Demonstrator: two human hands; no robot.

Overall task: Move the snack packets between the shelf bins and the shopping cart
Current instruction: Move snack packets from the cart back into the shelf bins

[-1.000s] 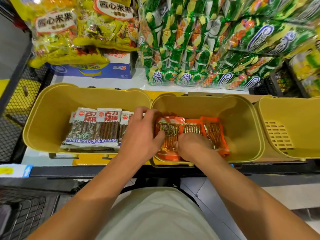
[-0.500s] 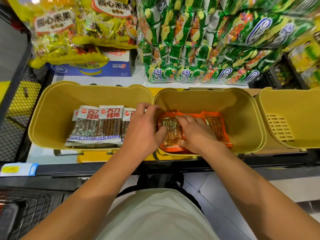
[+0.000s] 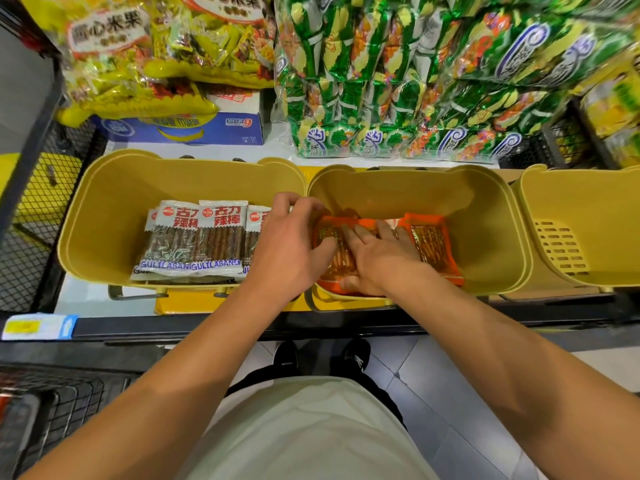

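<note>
- R hand [image 3: 375, 261]: fingers [image 3: 360, 233] straight, flat, pressing on orange packets [image 3: 433, 247] in middle bin [image 3: 485, 216].
- L hand [image 3: 287, 244]: fingers curled at the rim betw. left bin [image 3: 104, 209] and middle bin; gripping a packet or not, cannot tell.
- White-label packets [image 3: 194, 244] lie in a row in left bin.
- Right bin [image 3: 588, 202]: no packets seen.
- Cart [image 3: 52, 410] at lower left, contents not visible.
- Est. progress: packets binned, prob. tidying; amt left unclear.
</note>
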